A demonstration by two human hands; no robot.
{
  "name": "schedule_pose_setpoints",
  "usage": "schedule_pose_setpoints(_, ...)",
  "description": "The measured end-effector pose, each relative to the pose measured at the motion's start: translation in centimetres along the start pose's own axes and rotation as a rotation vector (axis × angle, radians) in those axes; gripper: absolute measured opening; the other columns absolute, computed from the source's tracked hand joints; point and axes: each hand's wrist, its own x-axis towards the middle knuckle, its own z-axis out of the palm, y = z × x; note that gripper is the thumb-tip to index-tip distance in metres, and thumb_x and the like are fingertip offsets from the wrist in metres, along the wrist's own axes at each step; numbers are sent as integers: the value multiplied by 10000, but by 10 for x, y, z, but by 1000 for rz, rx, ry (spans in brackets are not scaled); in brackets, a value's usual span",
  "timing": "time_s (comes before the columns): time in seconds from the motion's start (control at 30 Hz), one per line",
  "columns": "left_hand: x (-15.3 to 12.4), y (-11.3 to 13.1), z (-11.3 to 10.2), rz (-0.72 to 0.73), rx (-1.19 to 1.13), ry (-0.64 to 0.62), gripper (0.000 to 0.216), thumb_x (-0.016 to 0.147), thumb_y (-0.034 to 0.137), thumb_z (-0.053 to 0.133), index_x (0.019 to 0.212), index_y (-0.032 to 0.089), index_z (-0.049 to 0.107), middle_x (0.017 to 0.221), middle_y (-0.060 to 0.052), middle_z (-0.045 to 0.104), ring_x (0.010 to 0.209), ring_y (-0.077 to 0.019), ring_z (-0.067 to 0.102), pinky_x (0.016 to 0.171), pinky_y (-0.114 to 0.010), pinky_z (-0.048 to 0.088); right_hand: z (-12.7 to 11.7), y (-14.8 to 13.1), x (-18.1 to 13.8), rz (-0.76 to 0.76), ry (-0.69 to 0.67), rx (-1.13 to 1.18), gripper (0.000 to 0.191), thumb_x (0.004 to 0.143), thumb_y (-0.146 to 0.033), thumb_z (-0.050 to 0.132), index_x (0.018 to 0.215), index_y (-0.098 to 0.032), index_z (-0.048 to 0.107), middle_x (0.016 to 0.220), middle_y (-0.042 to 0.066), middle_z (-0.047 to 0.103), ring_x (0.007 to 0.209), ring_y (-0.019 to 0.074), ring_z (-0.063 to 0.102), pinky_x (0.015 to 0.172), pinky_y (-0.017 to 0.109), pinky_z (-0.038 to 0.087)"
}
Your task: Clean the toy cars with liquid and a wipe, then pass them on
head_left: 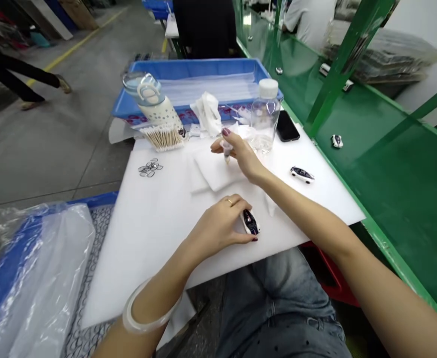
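My left hand point(222, 223) rests on the white foam board point(159, 228) with its fingers curled round a small white toy car point(251, 222) that has a dark top. My right hand point(237, 151) is farther back, pinching a small syringe-like tube point(226, 151) whose tip points down onto a white foam pad point(214, 171). Another toy car point(302, 174) lies on the board to the right of my right arm.
Behind the pad stand a clear bottle point(265, 117), a capped flask point(155, 102), cotton swabs point(163, 136), crumpled tissue point(207, 113), a phone point(287, 126) and a blue tray point(199, 69). Small clear parts point(150, 168) lie left. More toy cars point(337, 141) sit on the green conveyor. Other people are around.
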Motion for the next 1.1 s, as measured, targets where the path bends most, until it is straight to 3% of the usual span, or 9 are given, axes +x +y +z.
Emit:
schedule_pose_setpoints(0.07,-1,2,-1,12,28,-22,482,729,424,803,1095,196,587,1149,-84,620,1036,-286,596,836,-393,507,-15,-3,-14,-86,103,-79,348,873,-550,520,853,-204,554,894,-6,614,886,124,564,759,253,418)
schedule_pose_setpoints(0.17,-1,0,-4,43,15,-16,510,744,507,774,1111,210,579,1182,-85,617,1061,-297,593,847,-400,506,-51,-16,-44,-141,260,-219,288,861,-493,551,833,-206,555,785,-1,593,775,133,555,721,278,398)
schedule_pose_setpoints(0.27,-1,-8,-7,-36,-13,64,469,832,531,672,1152,205,569,1214,-87,607,1072,-299,599,834,-409,504,-82,-16,-65,12,299,-568,294,862,-403,571,658,-195,532,589,-13,496,590,118,433,615,293,306)
schedule_pose_setpoints(0.37,1,-19,-8,-182,34,191,405,890,501,586,1154,194,573,1189,-86,605,1029,-301,620,815,-426,496,-91,2,-76,165,239,-864,349,827,-370,643,556,-194,509,527,-2,440,542,122,314,571,314,187)
schedule_pose_setpoints(0.47,1,-26,-9,-263,24,282,377,903,504,541,1118,198,591,1147,-67,619,947,-269,643,807,-413,491,-86,17,-83,149,168,-820,270,779,-271,671,567,-192,523,550,12,473,550,129,312,570,316,168)
schedule_pose_setpoints(0.63,0,-28,-13,-376,-23,335,349,884,504,524,1037,209,631,1081,-53,654,871,-243,656,764,-378,484,-87,10,-87,273,145,-481,118,803,-185,439,710,-197,511,668,25,622,625,152,501,613,282,331)
schedule_pose_setpoints(0.83,0,-27,-14,-361,-7,305,335,876,524,511,901,229,668,875,-35,701,788,-229,649,695,-339,450,-78,7,-88,310,63,-1071,135,832,-305,528,756,-195,547,727,49,630,658,177,516,606,289,275)
schedule_pose_setpoints(1.03,1,-27,-12,-335,27,224,325,883,498,497,868,231,682,839,-30,698,758,-224,638,639,-318,419,-77,9,-89,315,28,-542,105,825,-235,383,757,-204,456,645,-3,568,590,140,486,598,252,335)
schedule_pose_setpoints(1.1,1,-27,-12,-336,39,213,326,884,498,493,883,230,680,855,-33,696,765,-227,636,635,-319,415,-80,8,-92,346,70,-628,142,861,-282,382,771,-208,461,605,-4,546,563,147,465,589,261,314)
